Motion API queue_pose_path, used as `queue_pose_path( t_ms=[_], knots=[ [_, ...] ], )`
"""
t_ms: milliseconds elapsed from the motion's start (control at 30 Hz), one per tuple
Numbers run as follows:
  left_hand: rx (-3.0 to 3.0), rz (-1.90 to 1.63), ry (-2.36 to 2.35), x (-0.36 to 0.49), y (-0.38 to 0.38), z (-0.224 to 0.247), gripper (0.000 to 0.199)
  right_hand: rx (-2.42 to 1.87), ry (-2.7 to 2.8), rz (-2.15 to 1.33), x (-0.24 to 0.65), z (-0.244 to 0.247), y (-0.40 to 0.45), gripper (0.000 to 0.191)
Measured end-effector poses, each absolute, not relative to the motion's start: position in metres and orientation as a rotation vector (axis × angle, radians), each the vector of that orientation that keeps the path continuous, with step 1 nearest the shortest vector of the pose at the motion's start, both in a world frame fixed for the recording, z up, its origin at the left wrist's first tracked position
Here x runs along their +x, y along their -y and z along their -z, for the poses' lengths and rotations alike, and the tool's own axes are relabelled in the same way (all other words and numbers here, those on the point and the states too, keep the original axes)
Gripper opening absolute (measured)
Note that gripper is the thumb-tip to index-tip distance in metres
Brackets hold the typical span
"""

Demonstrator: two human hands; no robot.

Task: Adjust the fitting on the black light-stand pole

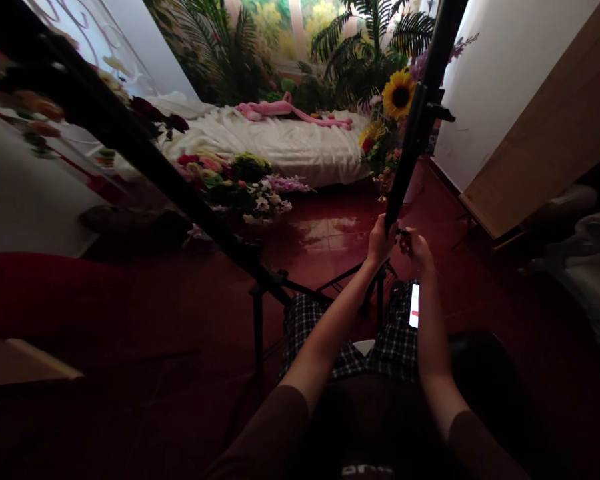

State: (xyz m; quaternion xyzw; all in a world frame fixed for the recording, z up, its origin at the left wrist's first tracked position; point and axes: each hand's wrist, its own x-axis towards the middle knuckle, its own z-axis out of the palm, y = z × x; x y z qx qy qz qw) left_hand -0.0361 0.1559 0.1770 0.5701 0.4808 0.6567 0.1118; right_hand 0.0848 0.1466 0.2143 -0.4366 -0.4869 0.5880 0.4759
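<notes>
My left hand (380, 241) is wrapped around the lower part of a black light-stand pole (411, 133), which slants up to the right. Close beside it, my right hand (418, 252) has its fingers bent around a small dark knob-like piece (405, 240) at the side of the pole; its exact shape is lost in the gloom. Below my right wrist, a phone (414, 307) with a lit screen rests on my checked shorts (345, 360). The legs of the stand spread on the floor between my knees.
A second black pole (145, 163) crosses the left side diagonally. Ahead, a white-draped bench (305, 150) carries a pink plush toy (270, 109). Artificial flowers (260, 190) and a sunflower (399, 93) stand around it. A wooden board (535, 133) leans at right, near an ornate chair (593, 260).
</notes>
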Motion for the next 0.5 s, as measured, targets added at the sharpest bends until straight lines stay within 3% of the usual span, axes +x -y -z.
queue_pose_path(
  t_ms=[233,500],
  knots=[
    [1.690,-1.926,-1.445,-0.035,-0.156,-0.178,0.024,-0.966,2.037,-1.440,0.128,-0.243,-0.184,0.053],
    [1.622,-1.895,-1.484,-0.034,-0.155,-0.177,0.026,-1.073,2.283,-0.417,0.128,-0.244,-0.162,0.028]
  ],
)
